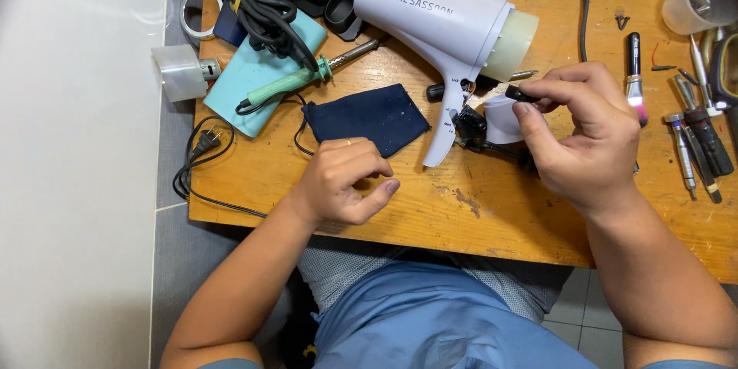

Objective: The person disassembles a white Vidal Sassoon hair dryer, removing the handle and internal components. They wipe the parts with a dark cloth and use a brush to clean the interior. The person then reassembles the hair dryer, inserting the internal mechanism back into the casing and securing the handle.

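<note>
A white hair dryer (438,19) lies on the wooden table (430,207), its handle pointing toward me. My right hand (588,134) pinches a small black part (521,94) between thumb and fingers, just right of the dryer's handle. Below that part sit a white roll of tape (500,119) and black wiring (473,134) at the handle. My left hand (346,181) rests loosely curled on the table, fingers folded with nothing in them, touching the near edge of a dark blue cloth pouch (369,115).
A green-handled soldering iron (296,81) lies on a teal pad (254,77) at the left, with bundled black cables (254,0) behind. Screwdrivers and tools (696,146) lie at the right edge. A clear plastic cup (699,0) stands at the far right.
</note>
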